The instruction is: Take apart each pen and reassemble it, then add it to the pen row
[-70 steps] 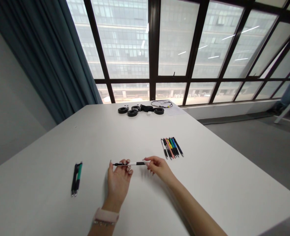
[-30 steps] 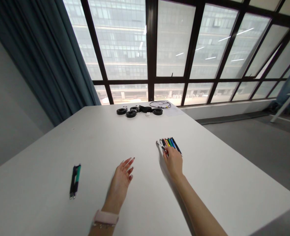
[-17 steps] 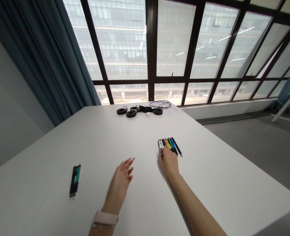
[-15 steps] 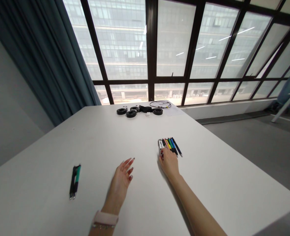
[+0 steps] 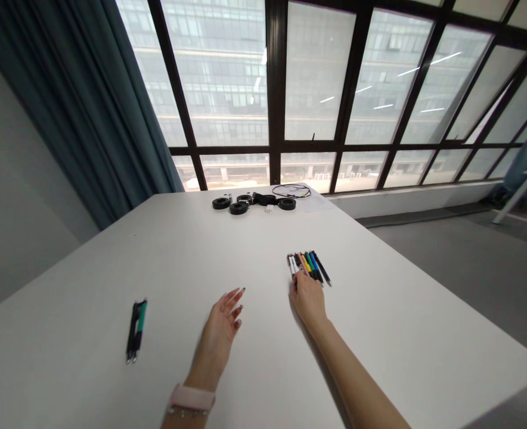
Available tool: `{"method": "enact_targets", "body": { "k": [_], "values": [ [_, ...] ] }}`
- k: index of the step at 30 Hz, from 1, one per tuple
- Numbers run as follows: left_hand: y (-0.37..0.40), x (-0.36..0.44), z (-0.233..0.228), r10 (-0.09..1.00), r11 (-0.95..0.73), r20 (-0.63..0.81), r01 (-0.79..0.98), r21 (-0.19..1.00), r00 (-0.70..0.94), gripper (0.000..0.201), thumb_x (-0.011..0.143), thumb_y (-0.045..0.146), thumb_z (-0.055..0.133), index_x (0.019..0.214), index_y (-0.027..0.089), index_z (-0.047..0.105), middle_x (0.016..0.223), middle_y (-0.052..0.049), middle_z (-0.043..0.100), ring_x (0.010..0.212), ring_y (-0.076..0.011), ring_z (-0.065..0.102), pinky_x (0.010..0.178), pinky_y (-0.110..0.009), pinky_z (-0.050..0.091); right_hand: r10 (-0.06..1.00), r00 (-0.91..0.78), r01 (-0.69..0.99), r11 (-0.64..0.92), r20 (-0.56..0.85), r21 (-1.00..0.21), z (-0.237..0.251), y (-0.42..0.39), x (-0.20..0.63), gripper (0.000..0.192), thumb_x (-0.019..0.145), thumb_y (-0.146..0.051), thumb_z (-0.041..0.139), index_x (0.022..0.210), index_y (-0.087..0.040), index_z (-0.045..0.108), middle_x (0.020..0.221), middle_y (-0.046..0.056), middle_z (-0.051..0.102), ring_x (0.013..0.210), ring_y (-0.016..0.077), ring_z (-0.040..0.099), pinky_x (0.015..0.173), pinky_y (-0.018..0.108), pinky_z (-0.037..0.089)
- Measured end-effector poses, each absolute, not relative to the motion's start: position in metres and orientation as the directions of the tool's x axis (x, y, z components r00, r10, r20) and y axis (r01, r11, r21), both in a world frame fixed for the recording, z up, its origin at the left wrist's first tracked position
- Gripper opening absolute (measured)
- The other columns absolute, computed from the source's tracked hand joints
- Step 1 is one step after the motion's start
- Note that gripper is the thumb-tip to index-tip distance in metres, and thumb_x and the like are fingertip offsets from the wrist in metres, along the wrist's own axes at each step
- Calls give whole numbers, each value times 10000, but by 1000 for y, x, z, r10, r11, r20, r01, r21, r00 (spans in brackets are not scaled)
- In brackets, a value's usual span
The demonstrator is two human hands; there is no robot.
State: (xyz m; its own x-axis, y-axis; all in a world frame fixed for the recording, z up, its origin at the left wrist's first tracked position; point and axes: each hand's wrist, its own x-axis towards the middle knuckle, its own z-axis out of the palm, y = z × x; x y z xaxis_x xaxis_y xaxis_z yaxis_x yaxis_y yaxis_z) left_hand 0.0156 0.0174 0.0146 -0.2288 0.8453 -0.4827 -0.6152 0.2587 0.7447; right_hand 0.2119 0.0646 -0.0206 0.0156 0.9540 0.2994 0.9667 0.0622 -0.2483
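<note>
Where right hand (image 5: 309,299) touches, pen row (image 5: 309,267), long axes toward window (image 5: 316,77).

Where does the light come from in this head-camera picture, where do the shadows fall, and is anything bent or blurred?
Head view: daylight enters through the window behind the table, so soft shadows fall toward the camera, under the right hand and forearm; the window bars lean and fan outward from wide-angle distortion; the pens and left hand look sharp, without motion blur.
</note>
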Motion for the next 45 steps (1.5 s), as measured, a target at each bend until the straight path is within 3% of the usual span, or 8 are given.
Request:
{"method": "enact_targets", "body": {
  "k": [18,21,25,30,33,36,38,45],
  "values": [
    [17,14,10,859,266,-464,-586,765,-216,195,832,229,492,941,186,647,1180,-45,640,608,-53,562,490,-177,403,930,-26,940,148,366,-308,-18,63,212,82,873,-179,506,867,-161,586,834,65,664,864,208,591,710,294,316],
    [19,16,11,854,274,-471,-578,768,-220,164,818,236,512,903,181,640,1047,-36,680,603,-63,562,491,-181,388,930,-81,899,223,359,-376,-14,53,203,117,894,-202,484,915,-165,593,798,39,660,776,169,585,701,271,322],
    [23,17,1,852,328,-479,-497,803,-210,148,793,263,529,711,162,601,654,-10,629,523,-97,538,473,-206,348,929,-252,831,351,271,-431,-15,30,173,124,891,-217,490,849,-191,603,803,13,664,704,142,574,629,253,302],
    [17,18,-15,984,109,-119,-81,991,-132,265,757,406,618,621,181,582,518,22,522,469,-112,456,471,-221,314,896,-370,796,442,245,-413,-16,12,150,118,881,-199,498,820,-195,599,793,8,669,711,144,582,650,256,297],
    [10,13,-14,991,0,32,242,970,-129,222,770,397,630,651,212,602,544,21,538,513,-131,464,528,-226,328,906,-345,805,420,245,-419,-12,15,155,135,895,-209,489,823,-191,602,791,11,669,719,143,583,661,257,300],
    [7,7,-12,983,-37,109,426,904,-145,141,768,353,643,682,243,623,616,16,560,566,-146,460,565,-225,317,921,-303,822,382,244,-422,-9,21,164,141,903,-216,486,834,-187,606,781,10,667,714,144,580,657,258,299],
    [6,5,-12,979,-42,125,446,894,-158,84,750,310,661,691,256,639,651,12,555,596,-156,448,580,-225,304,928,-278,832,362,249,-421,-9,24,168,146,906,-219,483,839,-187,609,766,10,664,704,144,577,648,258,295],
    [2,14,-4,980,-29,72,226,974,-183,99,697,177,687,663,259,646,701,1,520,633,-181,402,595,-230,281,930,-250,837,347,269,-424,-9,27,172,157,909,-226,480,834,-192,613,733,2,655,678,139,569,636,251,292]
  ]
}}
